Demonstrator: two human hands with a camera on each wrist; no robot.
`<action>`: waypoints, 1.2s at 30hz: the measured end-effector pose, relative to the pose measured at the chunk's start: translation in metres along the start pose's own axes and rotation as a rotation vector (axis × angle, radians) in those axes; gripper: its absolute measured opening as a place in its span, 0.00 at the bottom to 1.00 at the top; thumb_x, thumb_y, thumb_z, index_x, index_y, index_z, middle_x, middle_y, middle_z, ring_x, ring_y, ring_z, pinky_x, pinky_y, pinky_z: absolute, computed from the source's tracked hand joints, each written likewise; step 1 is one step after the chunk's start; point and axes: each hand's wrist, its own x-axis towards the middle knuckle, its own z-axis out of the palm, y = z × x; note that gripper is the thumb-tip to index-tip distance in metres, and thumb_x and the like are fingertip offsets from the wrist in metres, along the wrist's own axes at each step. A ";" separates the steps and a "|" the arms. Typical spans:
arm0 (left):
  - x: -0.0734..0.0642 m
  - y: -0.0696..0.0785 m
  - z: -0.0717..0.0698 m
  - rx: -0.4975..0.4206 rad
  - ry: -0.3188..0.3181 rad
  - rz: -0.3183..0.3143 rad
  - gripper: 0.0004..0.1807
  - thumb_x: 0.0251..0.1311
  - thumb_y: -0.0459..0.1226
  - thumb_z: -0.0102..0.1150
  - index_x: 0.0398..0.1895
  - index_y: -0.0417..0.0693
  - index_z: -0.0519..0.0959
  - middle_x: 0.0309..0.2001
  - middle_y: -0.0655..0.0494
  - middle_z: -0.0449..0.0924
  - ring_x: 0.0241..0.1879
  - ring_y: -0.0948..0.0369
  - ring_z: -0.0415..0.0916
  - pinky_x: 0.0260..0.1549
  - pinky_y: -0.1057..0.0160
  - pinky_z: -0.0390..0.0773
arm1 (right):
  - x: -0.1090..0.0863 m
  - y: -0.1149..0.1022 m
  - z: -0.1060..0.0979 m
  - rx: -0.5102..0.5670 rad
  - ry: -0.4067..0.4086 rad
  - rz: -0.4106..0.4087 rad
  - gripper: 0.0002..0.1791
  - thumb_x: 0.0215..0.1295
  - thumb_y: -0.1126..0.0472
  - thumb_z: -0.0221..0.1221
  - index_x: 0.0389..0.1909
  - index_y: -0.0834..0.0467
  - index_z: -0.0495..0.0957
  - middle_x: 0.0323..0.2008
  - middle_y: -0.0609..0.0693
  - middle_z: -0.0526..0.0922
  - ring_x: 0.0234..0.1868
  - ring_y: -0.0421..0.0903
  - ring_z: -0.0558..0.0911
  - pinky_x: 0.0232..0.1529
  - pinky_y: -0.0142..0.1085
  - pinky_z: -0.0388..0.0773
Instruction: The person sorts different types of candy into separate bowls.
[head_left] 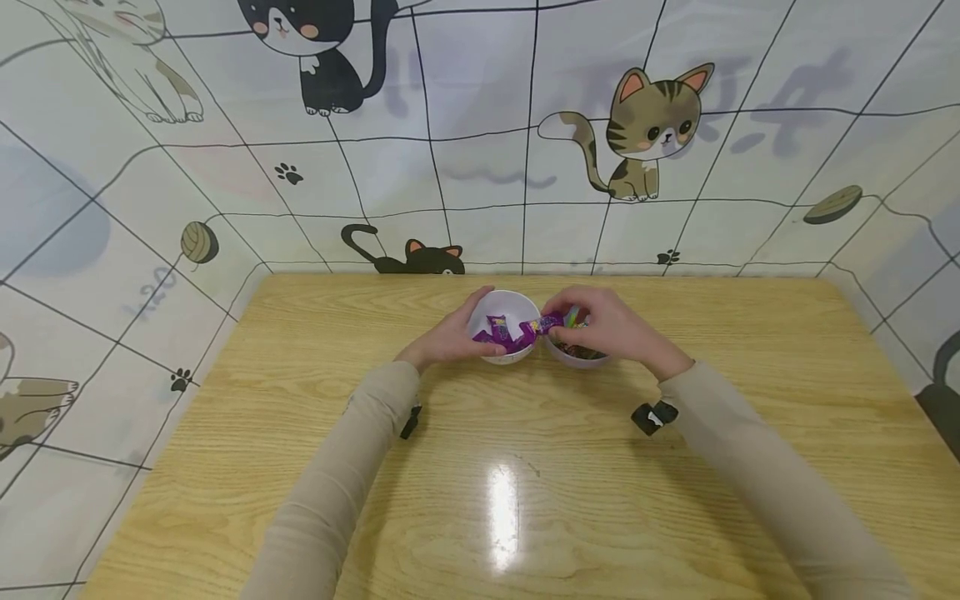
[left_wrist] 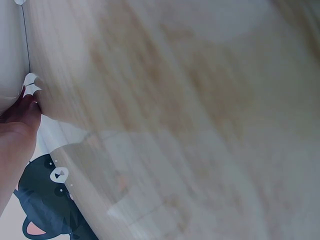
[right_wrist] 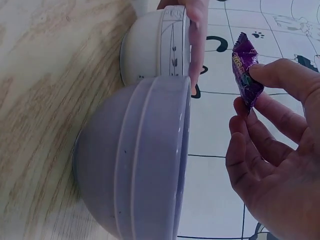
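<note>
Two bowls stand side by side near the table's back edge. My left hand (head_left: 450,333) grips the white bowl (head_left: 516,305), thumb across its near rim and fingers on the far left side. Several purple-wrapped candies (head_left: 498,328) lie inside. Over the lilac bowl (right_wrist: 125,155), my right hand (head_left: 603,321) pinches a purple-wrapped candy (right_wrist: 245,75) between thumb and fingertips, above rim height. Colourful wrapped pieces (head_left: 576,318) show in the lilac bowl, partly hidden by that hand. The left wrist view catches only part of the left hand (left_wrist: 22,117) against a bowl's side.
The wooden table (head_left: 480,467) stretches out in front of the bowls. Behind and beside it hangs a white sheet (head_left: 480,175) with printed cats and grid lines. A small black device (head_left: 654,417) sits at the right wrist.
</note>
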 end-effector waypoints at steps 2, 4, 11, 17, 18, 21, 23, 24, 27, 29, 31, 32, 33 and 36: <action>0.000 0.000 0.000 -0.001 -0.003 0.000 0.59 0.48 0.44 0.74 0.77 0.56 0.43 0.70 0.44 0.56 0.65 0.47 0.58 0.64 0.47 0.59 | 0.003 0.001 -0.001 -0.006 -0.001 0.013 0.13 0.58 0.68 0.66 0.45 0.62 0.81 0.38 0.51 0.82 0.40 0.49 0.78 0.40 0.45 0.77; 0.000 0.000 0.000 -0.001 -0.006 -0.003 0.59 0.48 0.43 0.74 0.77 0.56 0.43 0.71 0.44 0.55 0.66 0.48 0.58 0.64 0.48 0.59 | 0.005 0.002 -0.001 -0.014 -0.002 0.033 0.13 0.59 0.67 0.66 0.46 0.62 0.81 0.39 0.51 0.82 0.40 0.49 0.78 0.40 0.44 0.76; 0.000 0.001 -0.001 -0.002 -0.005 0.000 0.58 0.49 0.43 0.74 0.77 0.56 0.43 0.69 0.43 0.57 0.64 0.48 0.60 0.63 0.48 0.60 | 0.018 0.003 0.000 -0.010 -0.007 0.067 0.12 0.60 0.66 0.65 0.45 0.62 0.81 0.41 0.53 0.82 0.42 0.48 0.78 0.43 0.43 0.78; 0.001 -0.002 -0.001 -0.002 -0.008 0.000 0.59 0.49 0.44 0.74 0.77 0.56 0.43 0.68 0.44 0.58 0.63 0.49 0.60 0.63 0.50 0.61 | 0.030 0.004 0.000 -0.006 -0.025 0.112 0.13 0.62 0.64 0.64 0.47 0.63 0.80 0.43 0.54 0.81 0.46 0.50 0.77 0.49 0.48 0.76; 0.002 -0.002 -0.001 -0.001 -0.009 -0.001 0.58 0.49 0.44 0.74 0.77 0.57 0.43 0.68 0.44 0.58 0.63 0.50 0.61 0.63 0.50 0.61 | 0.032 0.004 0.000 -0.013 -0.026 0.117 0.13 0.62 0.63 0.64 0.47 0.63 0.80 0.43 0.54 0.81 0.46 0.51 0.77 0.49 0.48 0.76; 0.001 -0.002 -0.001 -0.004 -0.010 0.005 0.58 0.49 0.44 0.74 0.77 0.57 0.43 0.67 0.43 0.59 0.62 0.50 0.62 0.62 0.50 0.63 | 0.039 0.005 0.002 -0.031 -0.036 0.124 0.14 0.62 0.63 0.64 0.47 0.64 0.80 0.42 0.54 0.81 0.45 0.52 0.77 0.48 0.47 0.76; 0.001 -0.001 -0.001 -0.013 -0.013 0.012 0.58 0.49 0.44 0.74 0.77 0.58 0.44 0.66 0.43 0.60 0.61 0.50 0.62 0.61 0.50 0.63 | 0.042 0.006 0.003 -0.040 -0.043 0.123 0.14 0.62 0.63 0.64 0.47 0.64 0.80 0.42 0.54 0.81 0.45 0.52 0.77 0.47 0.46 0.76; 0.001 0.000 -0.001 -0.017 -0.013 0.016 0.58 0.49 0.44 0.74 0.77 0.59 0.44 0.66 0.43 0.61 0.61 0.50 0.62 0.61 0.50 0.63 | 0.044 0.007 0.004 -0.045 -0.048 0.122 0.15 0.62 0.63 0.64 0.48 0.65 0.80 0.42 0.55 0.81 0.45 0.53 0.77 0.47 0.46 0.75; 0.000 0.001 -0.001 -0.027 -0.015 0.020 0.58 0.49 0.42 0.74 0.77 0.60 0.44 0.65 0.43 0.61 0.60 0.50 0.63 0.61 0.49 0.63 | 0.047 0.010 0.005 -0.055 -0.062 0.121 0.17 0.62 0.63 0.64 0.50 0.65 0.79 0.46 0.56 0.81 0.48 0.53 0.76 0.49 0.48 0.74; 0.000 0.001 -0.001 -0.023 -0.014 0.014 0.58 0.49 0.43 0.74 0.77 0.61 0.44 0.66 0.44 0.61 0.61 0.50 0.62 0.61 0.50 0.63 | 0.046 0.011 0.005 -0.045 -0.064 0.128 0.18 0.61 0.63 0.64 0.51 0.66 0.78 0.48 0.58 0.80 0.50 0.55 0.75 0.51 0.50 0.73; 0.000 0.001 -0.001 -0.017 -0.014 0.005 0.58 0.49 0.43 0.74 0.77 0.62 0.44 0.66 0.45 0.61 0.62 0.51 0.62 0.62 0.50 0.61 | 0.044 0.011 0.004 -0.022 -0.062 0.138 0.18 0.61 0.65 0.63 0.51 0.66 0.78 0.49 0.59 0.80 0.50 0.55 0.75 0.52 0.51 0.73; 0.000 0.001 -0.001 -0.015 -0.013 0.002 0.58 0.49 0.43 0.74 0.77 0.62 0.44 0.66 0.45 0.60 0.62 0.51 0.61 0.63 0.50 0.61 | 0.042 0.012 0.003 -0.010 -0.057 0.141 0.17 0.62 0.65 0.63 0.51 0.67 0.78 0.49 0.59 0.79 0.50 0.55 0.75 0.53 0.51 0.73; 0.000 0.001 -0.001 -0.012 -0.013 -0.001 0.58 0.49 0.44 0.74 0.77 0.61 0.44 0.67 0.46 0.60 0.63 0.52 0.61 0.63 0.50 0.60 | 0.040 0.012 0.003 0.003 -0.053 0.142 0.17 0.62 0.65 0.63 0.50 0.67 0.78 0.48 0.59 0.79 0.49 0.55 0.76 0.52 0.51 0.74; 0.000 0.000 -0.001 -0.012 -0.012 -0.004 0.58 0.49 0.44 0.74 0.77 0.59 0.43 0.67 0.46 0.59 0.64 0.51 0.59 0.64 0.49 0.58 | 0.033 0.015 0.002 0.016 -0.044 0.121 0.14 0.62 0.66 0.62 0.48 0.67 0.78 0.46 0.59 0.80 0.46 0.53 0.78 0.49 0.49 0.76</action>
